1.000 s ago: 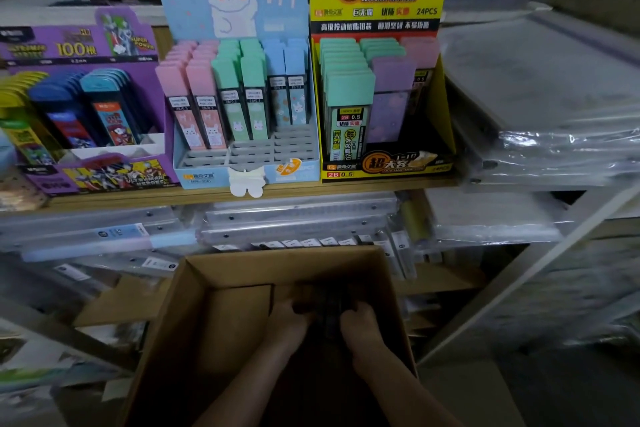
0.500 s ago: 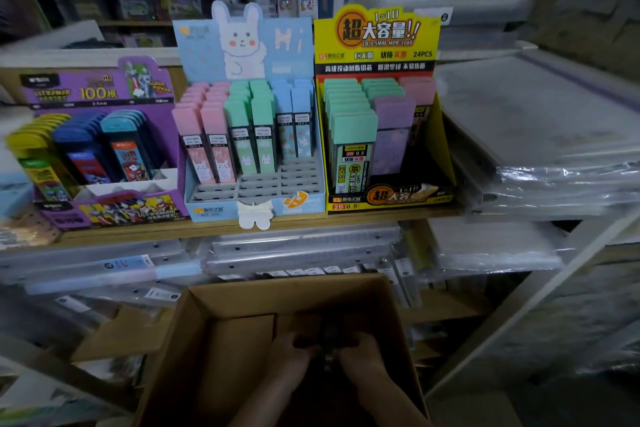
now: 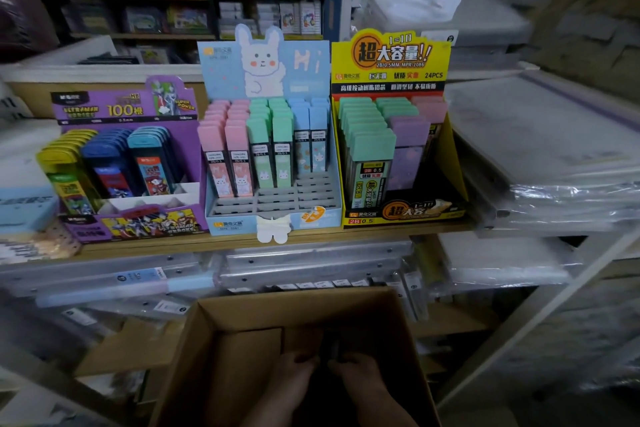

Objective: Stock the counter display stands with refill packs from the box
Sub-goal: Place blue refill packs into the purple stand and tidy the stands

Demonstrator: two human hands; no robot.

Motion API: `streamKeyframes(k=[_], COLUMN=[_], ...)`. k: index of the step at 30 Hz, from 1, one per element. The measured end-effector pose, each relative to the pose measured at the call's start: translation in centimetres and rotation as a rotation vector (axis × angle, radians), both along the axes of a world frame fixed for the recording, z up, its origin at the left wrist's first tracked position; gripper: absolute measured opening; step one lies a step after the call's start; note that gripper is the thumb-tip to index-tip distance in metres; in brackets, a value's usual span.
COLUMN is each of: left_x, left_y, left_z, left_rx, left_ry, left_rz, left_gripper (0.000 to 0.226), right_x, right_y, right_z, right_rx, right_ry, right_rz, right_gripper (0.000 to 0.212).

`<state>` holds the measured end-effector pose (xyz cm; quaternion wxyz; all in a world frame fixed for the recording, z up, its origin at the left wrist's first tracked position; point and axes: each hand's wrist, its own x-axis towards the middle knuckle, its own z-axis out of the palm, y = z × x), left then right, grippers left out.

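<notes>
Box (image 3: pixel 294 305) is the big brown cardboard one at 6 o'clock, open, sitting lower than the wooden worktop (image 3: pixel 318 235) that carries the three stands. Up at 12 o'clock is the bunny stand (image 3: pixel 277 201), with pink, green and blue packs at the back and its front slots bare, more so on the blue side. Yellow stand (image 3: pixel 389 57) sits right against it at 1 o'clock: the green packs (image 3: pixel 370 149) run nearly to the front, while the purple and pink columns stop short. Purple stand (image 3: pixel 124 104) at 10 o'clock has empty white front pockets too.

So what changed over the last second? Nothing up top, every stand looks the same as before. Down in the box the left hand (image 3: pixel 294 378) and right hand (image 3: pixel 360 378) have drawn closer together, fingertips now almost meeting over a dark thing (image 3: pixel 332 347) at the bottom. It's murky in there, so I can't tell whether either grip is actually closed on it or just feeling around. My guess is it's a bundle of refills, not lifted out yet, so nothing's reached a stand.
</notes>
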<state>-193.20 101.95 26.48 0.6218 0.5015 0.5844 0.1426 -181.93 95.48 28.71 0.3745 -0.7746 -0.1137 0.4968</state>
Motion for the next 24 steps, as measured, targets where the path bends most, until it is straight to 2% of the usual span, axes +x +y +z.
streamKeyframes(k=[4,8,13,18,21,24], left_x=[-1.0,-2.0,-4.8,-7.1,-8.1,-8.8], left_y=[0.1,-0.7,-1.9,-2.4,-2.4,-2.5], left_z=[0.5,1.9,6.5,10.6,12.6,13.9], left_rx=[-0.037,-0.050,-0.006,0.201,0.333,0.371], left_ry=[-0.078,-0.214,-0.379,-0.400,-0.376,-0.406], left_rz=[0.075,0.219,0.183,0.183,0.148,0.143], left_gripper=[0.016,0.014,0.014,0.019,0.034,0.033], right_x=[-0.2,-0.8,-2.2,-4.7,-5.8,-6.6], right_y=[-0.4,-1.6,-1.5,-1.7,-1.9,-2.1], right_z=[0.3,1.0,4.3,8.9,11.5,13.8], right_rx=[0.034,0.216,0.425,0.584,0.597,0.614], right_ry=[0.101,0.255,0.317,0.308,0.296,0.300], right_rz=[0.014,-0.075,-0.055,0.083,0.121,0.154], right_gripper=[0.023,0.018,0.018,0.030,0.032,0.033])
